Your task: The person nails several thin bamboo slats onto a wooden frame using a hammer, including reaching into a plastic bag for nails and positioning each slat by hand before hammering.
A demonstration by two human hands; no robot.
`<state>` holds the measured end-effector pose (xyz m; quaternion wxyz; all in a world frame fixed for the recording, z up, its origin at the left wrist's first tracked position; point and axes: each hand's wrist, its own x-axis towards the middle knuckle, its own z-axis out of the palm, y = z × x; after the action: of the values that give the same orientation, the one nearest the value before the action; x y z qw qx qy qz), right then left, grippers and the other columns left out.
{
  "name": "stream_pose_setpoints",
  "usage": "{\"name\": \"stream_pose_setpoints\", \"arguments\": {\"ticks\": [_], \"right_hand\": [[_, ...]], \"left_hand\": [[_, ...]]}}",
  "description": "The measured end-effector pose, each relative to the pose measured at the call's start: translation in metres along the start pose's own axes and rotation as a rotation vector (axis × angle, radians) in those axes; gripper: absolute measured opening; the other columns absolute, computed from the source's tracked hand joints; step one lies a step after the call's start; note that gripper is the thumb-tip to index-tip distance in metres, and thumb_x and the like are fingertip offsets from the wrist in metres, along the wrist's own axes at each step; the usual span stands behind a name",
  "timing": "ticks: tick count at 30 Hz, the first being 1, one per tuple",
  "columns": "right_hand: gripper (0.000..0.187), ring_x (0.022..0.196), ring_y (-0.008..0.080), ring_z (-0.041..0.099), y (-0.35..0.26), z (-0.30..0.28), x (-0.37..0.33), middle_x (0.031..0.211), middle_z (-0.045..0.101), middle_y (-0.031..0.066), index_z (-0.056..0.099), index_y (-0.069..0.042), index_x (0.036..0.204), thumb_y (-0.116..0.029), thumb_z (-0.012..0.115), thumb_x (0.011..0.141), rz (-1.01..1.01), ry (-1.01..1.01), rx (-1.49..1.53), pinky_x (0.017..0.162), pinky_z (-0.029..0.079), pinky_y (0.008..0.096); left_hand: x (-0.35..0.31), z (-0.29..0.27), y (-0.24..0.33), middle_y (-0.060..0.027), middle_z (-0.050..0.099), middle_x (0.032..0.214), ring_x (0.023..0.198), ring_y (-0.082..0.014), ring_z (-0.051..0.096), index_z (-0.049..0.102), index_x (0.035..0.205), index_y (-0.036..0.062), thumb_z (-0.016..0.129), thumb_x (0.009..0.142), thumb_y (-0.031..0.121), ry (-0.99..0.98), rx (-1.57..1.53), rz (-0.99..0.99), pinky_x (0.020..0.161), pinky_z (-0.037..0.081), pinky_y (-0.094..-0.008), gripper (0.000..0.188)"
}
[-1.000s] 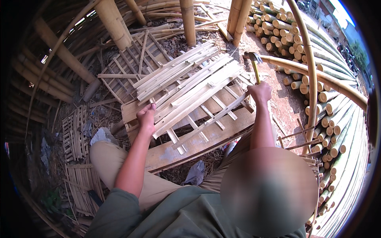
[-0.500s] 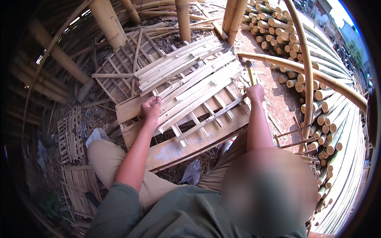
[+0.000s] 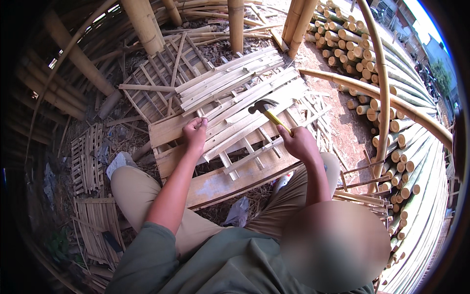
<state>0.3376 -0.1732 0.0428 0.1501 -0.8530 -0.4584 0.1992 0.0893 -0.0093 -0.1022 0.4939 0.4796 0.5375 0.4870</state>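
Observation:
My right hand [image 3: 301, 143] is closed round the yellow handle of a claw hammer [image 3: 274, 117], whose dark head hangs over the slats. My left hand [image 3: 196, 132] is pinched closed at the left ends of the pale bamboo slats [image 3: 249, 117]; whatever its fingertips hold is too small to make out. The slats lie side by side across thinner crosspieces, forming a panel with gaps at its near side. Beneath them is a low wooden bench [image 3: 215, 190] of broad boards, in front of my bent knees.
Slatted panels [image 3: 169, 68] lie beyond the bench, with more slatted pieces [image 3: 88, 159] on the ground at left. Upright bamboo posts [image 3: 236, 27] stand behind. At right, a curved bamboo pole [image 3: 382, 88] rises before stacked cut bamboo [image 3: 411, 161]. A plastic scrap [image 3: 237, 211] lies below the bench.
My right hand has brought the hammer leftward and down, from beyond the panel's right end to over the slats. My left hand stays pinched at nearly the same spot on the slats.

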Motion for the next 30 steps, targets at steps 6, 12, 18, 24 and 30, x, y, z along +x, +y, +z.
{"name": "stream_pose_setpoints", "arguments": {"ticks": [6, 12, 18, 24, 30], "right_hand": [[0.066, 0.071, 0.0414, 0.064, 0.004, 0.027, -0.017, 0.07, 0.063, 0.0264, 0.067, 0.006, 0.073, -0.057, 0.053, 0.09, -0.048, -0.123, -0.167, 0.07, 0.051, 0.0484], [0.065, 0.08, 0.0413, 0.066, 0.006, 0.026, -0.016, 0.079, 0.066, 0.0265, 0.067, 0.005, 0.081, -0.058, 0.053, 0.09, -0.016, -0.195, -0.176, 0.074, 0.052, 0.0481], [0.064, 0.085, 0.041, 0.066, 0.008, 0.027, -0.016, 0.084, 0.067, 0.0262, 0.068, 0.005, 0.088, -0.058, 0.053, 0.09, 0.011, -0.229, -0.153, 0.078, 0.052, 0.0471], [0.067, 0.094, 0.0405, 0.065, 0.005, 0.029, -0.011, 0.095, 0.067, 0.0276, 0.067, 0.007, 0.097, -0.058, 0.053, 0.09, 0.043, -0.305, -0.127, 0.083, 0.051, 0.0469], [0.067, 0.099, 0.0415, 0.064, 0.015, 0.03, -0.003, 0.101, 0.066, 0.0295, 0.066, 0.009, 0.102, -0.056, 0.052, 0.09, 0.053, -0.335, -0.055, 0.088, 0.049, 0.0459]], "left_hand": [[0.002, -0.001, -0.001, -0.0015, 0.069, 0.089, 0.078, -0.0066, 0.058, 0.071, 0.099, -0.0013, 0.068, 0.089, 0.011, -0.019, 0.018, 0.012, 0.073, 0.046, -0.0219, 0.016], [0.004, -0.008, 0.013, -0.0014, 0.068, 0.087, 0.078, -0.0067, 0.058, 0.072, 0.098, -0.0001, 0.068, 0.088, 0.011, -0.13, -0.054, -0.109, 0.073, 0.046, -0.0225, 0.015], [0.002, -0.013, 0.028, -0.0066, 0.069, 0.098, 0.085, -0.0109, 0.061, 0.072, 0.096, -0.0012, 0.069, 0.085, 0.011, -0.225, 0.024, -0.182, 0.077, 0.047, -0.0241, 0.016], [0.006, -0.038, 0.034, -0.0174, 0.056, 0.133, 0.119, -0.0263, 0.056, 0.075, 0.09, 0.0035, 0.073, 0.077, 0.008, 0.067, 0.38, 0.181, 0.098, 0.044, -0.0342, 0.014], [-0.088, -0.052, 0.109, -0.0166, 0.045, 0.145, 0.129, -0.0324, 0.049, 0.076, 0.087, 0.0091, 0.077, 0.075, 0.017, -1.015, 0.869, 0.026, 0.105, 0.04, -0.0392, 0.014]]}}
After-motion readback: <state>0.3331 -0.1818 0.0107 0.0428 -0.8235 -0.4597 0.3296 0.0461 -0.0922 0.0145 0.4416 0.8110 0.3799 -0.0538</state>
